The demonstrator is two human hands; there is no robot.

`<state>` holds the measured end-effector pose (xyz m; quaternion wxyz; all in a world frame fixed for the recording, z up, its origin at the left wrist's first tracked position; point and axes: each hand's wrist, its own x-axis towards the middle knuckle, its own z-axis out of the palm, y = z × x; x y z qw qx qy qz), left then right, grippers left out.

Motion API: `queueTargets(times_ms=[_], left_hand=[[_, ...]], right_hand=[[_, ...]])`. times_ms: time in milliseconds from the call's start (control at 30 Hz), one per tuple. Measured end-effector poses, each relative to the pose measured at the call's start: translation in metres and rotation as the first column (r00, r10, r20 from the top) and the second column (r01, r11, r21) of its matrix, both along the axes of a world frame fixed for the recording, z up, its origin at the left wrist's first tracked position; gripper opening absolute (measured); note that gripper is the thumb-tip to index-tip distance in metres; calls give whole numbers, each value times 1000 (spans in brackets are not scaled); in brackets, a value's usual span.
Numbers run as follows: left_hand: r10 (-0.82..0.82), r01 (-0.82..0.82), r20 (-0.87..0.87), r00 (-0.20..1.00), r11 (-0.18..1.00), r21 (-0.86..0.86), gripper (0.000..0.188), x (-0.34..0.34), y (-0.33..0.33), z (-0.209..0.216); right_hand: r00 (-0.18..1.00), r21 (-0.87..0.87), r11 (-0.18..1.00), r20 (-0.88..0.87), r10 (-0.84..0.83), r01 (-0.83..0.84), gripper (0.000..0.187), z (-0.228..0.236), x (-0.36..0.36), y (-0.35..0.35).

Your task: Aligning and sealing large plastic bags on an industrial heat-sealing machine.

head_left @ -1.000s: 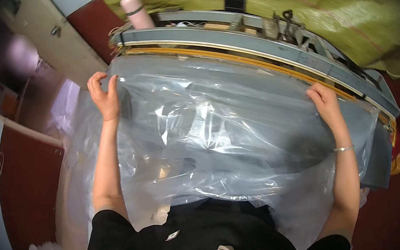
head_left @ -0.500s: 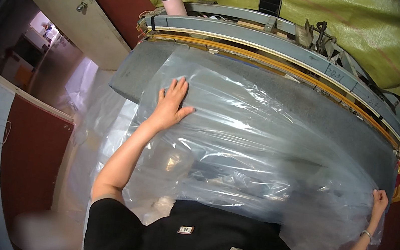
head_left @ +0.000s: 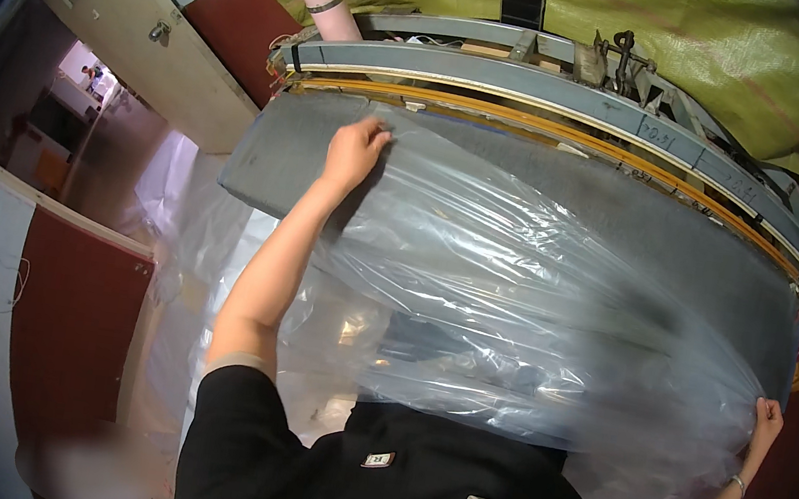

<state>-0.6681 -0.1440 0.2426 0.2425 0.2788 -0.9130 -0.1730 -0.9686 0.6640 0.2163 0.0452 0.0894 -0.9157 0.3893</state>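
Observation:
A clear plastic sheet [head_left: 480, 250] stretches across a grey padded bench top [head_left: 283, 138], pulled into long shiny creases, and drapes down the front edge toward my body. At the far left part of the pad, my left hand [head_left: 355, 155] pinches the sheet's far corner, fingers closed. My right hand [head_left: 767, 424] grips the sheet's edge at the right end of the bench. A stretch of bare pad shows beyond the sheet and to the left of it.
Behind the pad runs a long grey metal bar [head_left: 504, 71] with a yellow-orange strip [head_left: 479, 109]. A pink bottle [head_left: 329, 6], a black phone [head_left: 523, 0] and a metal clamp [head_left: 624, 62] are there. Green woven sheeting [head_left: 710, 38] hangs behind. A door [head_left: 145, 34] stands at left.
My left hand went from lying spread on the sheet to pinching its corner, farther away. The sheet's left edge has shifted right, baring more pad. My right hand keeps its hold.

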Motion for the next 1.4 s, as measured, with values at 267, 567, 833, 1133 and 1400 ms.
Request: queueTargets(times_ms=[267, 567, 833, 1133, 1400], left_hand=[[324, -323, 134, 937, 946, -26, 19, -37, -43, -10], [451, -444, -562, 693, 882, 159, 18, -34, -91, -33], [447, -364, -556, 700, 894, 260, 18, -37, -142, -39], [453, -256, -575, 681, 884, 392, 15, -41, -143, -34], [522, -235, -535, 664, 825, 514, 19, -38, -157, -33]], right_hand=[[988, -81, 994, -123, -89, 79, 26, -7, -38, -2], [822, -136, 972, -519, -236, 193, 29, -32, -153, -126], [882, -327, 924, -350, -315, 200, 30, -21, -170, -224], [827, -417, 859, -337, -450, 297, 19, -25, -187, -208], [771, -302, 882, -435, -465, 362, 20, -14, -177, -206]])
